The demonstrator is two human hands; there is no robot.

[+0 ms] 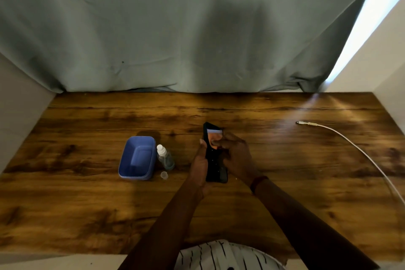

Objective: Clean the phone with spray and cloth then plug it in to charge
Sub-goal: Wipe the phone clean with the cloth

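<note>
Single view, from a wide-angle camera worn on the person's head. It looks forward and steeply down from above the near edge of the tabletop [87, 204], facing the grey curtain [153, 28] behind the tabletop's far edge. The tabletop spans nearly the whole frame width; the wearer's striped shirt [219, 254] shows below its near edge.

The spray bottle [165, 158] stands on the table [87, 204] just right of the tub [137, 158], the phone [213, 160] farther right, the cable [350, 144] far right.

No writing can be read (spray bottle [165, 158] too blurred).
</note>
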